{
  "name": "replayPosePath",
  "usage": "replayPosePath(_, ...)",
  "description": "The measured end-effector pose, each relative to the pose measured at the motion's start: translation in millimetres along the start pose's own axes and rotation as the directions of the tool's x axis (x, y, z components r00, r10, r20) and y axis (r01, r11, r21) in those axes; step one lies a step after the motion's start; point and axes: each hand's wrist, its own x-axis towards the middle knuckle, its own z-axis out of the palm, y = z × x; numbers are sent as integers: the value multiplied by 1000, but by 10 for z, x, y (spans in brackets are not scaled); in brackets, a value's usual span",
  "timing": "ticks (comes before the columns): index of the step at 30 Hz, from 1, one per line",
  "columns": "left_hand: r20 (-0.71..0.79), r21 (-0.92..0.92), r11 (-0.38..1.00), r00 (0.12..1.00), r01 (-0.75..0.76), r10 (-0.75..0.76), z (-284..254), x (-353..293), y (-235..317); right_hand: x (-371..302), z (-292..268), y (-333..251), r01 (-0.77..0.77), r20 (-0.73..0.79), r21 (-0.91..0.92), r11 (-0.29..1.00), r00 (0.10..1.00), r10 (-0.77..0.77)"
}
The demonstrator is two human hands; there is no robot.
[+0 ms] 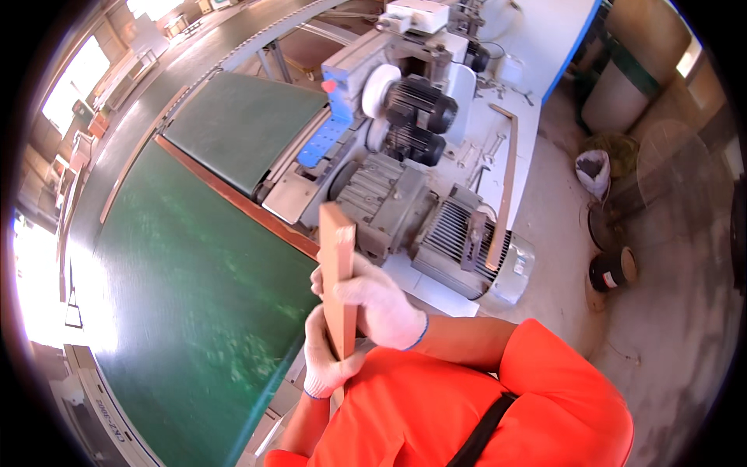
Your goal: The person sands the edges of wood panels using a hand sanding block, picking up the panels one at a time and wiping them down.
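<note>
In the head view, your two gloved hands hold a wooden board point(337, 261) before your chest, its long side running up the picture beside the near edge of the green belt point(198, 311). Your right hand point(381, 307) pinches it about midway, thumb on the near face and fingertips around the left edge. Your left hand point(325, 362) closes lower down, thumb to one side and fingers to the other. Both grips are pressed onto the wood.

The step in hand looks like handling or checking this one piece. Any next move calls for a firm hold with both hands, and care to keep the upper end off the grey gearbox point(381, 191) just beyond it.

The board's lower end is lost behind your left hand and the red shirt point(436, 412). Most of your left fingers are hidden, and its far face is turned away. You cannot tell whether the board stands over the belt or just short of it. Glare washes out the left side, the right side is smeared, and the dark rim cuts off the corners.
</note>
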Motion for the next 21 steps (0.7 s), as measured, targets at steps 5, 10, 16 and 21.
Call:
replayPosePath(5,76,-127,991,997,34,-25,311,188,47,-325,-359,-249,-81,85,-164,983,992,96)
replayPosePath(10,51,-32,995,994,99,-97,294,249,69,-506,-1868,-531,-308,-115,-918,-249,809,-576)
replayPosePath(16,77,-214,974,995,78,-63,270,354,40,-446,-2570,-598,-754,-543,-470,-459,657,-523)
replayPosePath(21,57,-112,992,997,55,-49,252,422,27,-323,-2597,-623,-822,-633,-469,-323,567,-527)
